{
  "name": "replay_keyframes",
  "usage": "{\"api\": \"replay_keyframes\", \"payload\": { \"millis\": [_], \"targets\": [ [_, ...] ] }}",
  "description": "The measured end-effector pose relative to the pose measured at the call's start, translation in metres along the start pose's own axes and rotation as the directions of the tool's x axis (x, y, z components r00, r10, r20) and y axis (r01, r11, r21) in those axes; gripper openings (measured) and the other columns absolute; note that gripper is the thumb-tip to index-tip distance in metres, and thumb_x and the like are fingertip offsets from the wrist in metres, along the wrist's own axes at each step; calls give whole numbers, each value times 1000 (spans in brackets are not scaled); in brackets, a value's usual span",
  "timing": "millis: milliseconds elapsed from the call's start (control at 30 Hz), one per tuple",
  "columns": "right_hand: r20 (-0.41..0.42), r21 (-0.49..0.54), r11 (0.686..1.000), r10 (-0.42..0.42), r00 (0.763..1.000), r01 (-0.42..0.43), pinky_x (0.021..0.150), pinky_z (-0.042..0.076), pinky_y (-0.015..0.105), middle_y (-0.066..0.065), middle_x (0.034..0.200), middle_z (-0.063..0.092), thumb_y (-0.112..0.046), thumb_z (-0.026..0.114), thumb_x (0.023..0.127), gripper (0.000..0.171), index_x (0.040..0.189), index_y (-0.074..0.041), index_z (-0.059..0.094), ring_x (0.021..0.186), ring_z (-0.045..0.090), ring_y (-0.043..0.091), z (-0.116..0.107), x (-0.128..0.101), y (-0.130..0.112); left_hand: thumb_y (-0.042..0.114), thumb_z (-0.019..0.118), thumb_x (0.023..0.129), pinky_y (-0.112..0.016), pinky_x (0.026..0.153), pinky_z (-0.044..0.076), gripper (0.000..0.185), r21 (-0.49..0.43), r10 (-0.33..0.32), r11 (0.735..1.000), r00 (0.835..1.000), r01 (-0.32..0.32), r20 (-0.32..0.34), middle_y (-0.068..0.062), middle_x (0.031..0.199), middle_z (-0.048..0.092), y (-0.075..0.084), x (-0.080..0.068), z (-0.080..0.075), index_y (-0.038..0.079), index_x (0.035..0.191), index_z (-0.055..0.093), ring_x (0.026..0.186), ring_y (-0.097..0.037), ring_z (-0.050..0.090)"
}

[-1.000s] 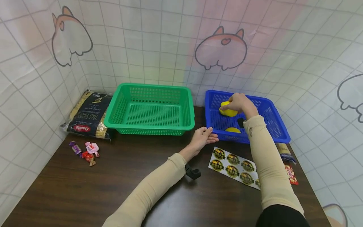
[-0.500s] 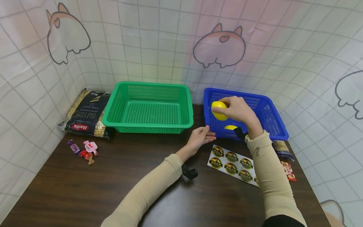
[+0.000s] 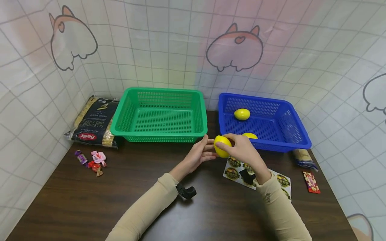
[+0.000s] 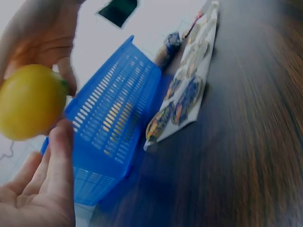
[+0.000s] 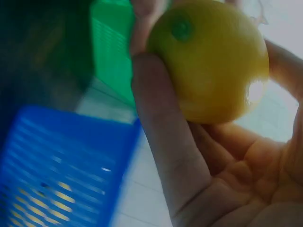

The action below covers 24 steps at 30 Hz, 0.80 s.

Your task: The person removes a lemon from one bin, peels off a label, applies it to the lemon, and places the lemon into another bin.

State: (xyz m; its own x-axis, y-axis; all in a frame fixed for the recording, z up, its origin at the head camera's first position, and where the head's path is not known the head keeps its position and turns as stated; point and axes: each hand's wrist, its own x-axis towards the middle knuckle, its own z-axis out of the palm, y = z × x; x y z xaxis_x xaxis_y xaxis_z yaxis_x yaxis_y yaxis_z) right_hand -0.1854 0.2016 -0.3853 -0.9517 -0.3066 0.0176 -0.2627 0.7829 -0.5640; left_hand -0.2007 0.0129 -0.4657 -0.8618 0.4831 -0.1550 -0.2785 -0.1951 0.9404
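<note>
The lemon (image 3: 222, 146) pinched in the right hand (image 3: 245, 152) is bright yellow with a small green dot at its end. Just beyond that hand the blue basket (image 3: 297, 142), slotted all over, holds two more yellow lemons (image 3: 242, 114). Beyond the left hand (image 3: 197, 155) stands a green basket (image 3: 159, 135) with the same slotted mesh. Under the right wrist lies a white sticker sheet (image 3: 284, 182) printed with round black, gold and green badges. Both sleeves (image 3: 144, 211) are beige. The table (image 3: 75, 201) is dark brown woodgrain. Far left of the left hand lie a black and gold pasta bag (image 3: 94, 122) and pink, purple and red sweets (image 3: 90, 159).
</note>
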Motion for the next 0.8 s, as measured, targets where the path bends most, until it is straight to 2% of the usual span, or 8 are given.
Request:
{"api": "replay_keyframes", "payload": {
  "millis": [100,267,333,467,567,633,700,800],
  "targets": [
    [-37,11,999,39,999,-39,71,53,28,10,104,73,-52,63,93,55,122,-7,67,83,64,19,16,-4,7,59,40,102,-36,99,58,67,24,-31,999,999,30,34,-20,145,54,-3,-1,-2,9,145,45,103,-18,71],
    [-32,64,992,115,993,-112,79,58,35,12,112,74,-56,64,91,59,124,-7,66,94,68,22,41,-8,15,44,45,105,-39,103,56,52,52,-131,990,989,128,65,-17,144,51,-15,-5,-6,10,144,46,108,-20,68],
    [-25,88,987,138,990,-136,81,59,35,12,115,73,-57,64,91,60,125,-7,65,97,69,21,48,-9,16,42,47,105,-39,102,56,51,51,-149,988,986,146,70,-16,144,51,-18,-6,-8,10,144,46,107,-19,68],
    [42,160,976,143,989,-148,72,59,29,14,116,72,-57,61,93,62,129,-7,62,86,69,19,52,-5,14,47,48,104,-38,100,58,57,39,-137,990,988,135,65,-19,140,54,-22,-7,-12,7,145,45,104,-17,68],
    [105,183,971,134,985,-152,64,60,29,16,113,72,-55,54,98,58,129,-8,62,77,71,21,45,-2,17,48,48,103,-36,97,59,60,35,-136,990,988,134,70,-17,133,57,-24,-8,-14,5,145,44,100,-15,69],
    [106,128,980,140,985,-153,67,61,31,16,110,73,-53,50,100,54,126,-8,65,78,72,21,37,-3,24,47,47,103,-36,95,60,59,36,-144,989,987,141,71,-16,130,58,-27,-8,-14,5,144,45,98,-15,69],
    [73,45,985,165,984,-168,69,60,34,13,105,74,-51,50,101,50,120,-9,69,79,71,20,29,-6,35,47,47,103,-37,95,60,59,30,-154,988,986,153,65,-15,127,60,-29,-8,-12,4,144,46,97,-15,69],
    [25,-102,969,229,973,-225,68,57,35,9,101,75,-47,56,99,43,113,-9,73,78,68,18,21,-12,52,47,47,104,-38,96,60,59,24,-164,986,985,162,57,-17,128,61,-33,-9,-10,3,143,47,98,-16,70]
  ]
}}
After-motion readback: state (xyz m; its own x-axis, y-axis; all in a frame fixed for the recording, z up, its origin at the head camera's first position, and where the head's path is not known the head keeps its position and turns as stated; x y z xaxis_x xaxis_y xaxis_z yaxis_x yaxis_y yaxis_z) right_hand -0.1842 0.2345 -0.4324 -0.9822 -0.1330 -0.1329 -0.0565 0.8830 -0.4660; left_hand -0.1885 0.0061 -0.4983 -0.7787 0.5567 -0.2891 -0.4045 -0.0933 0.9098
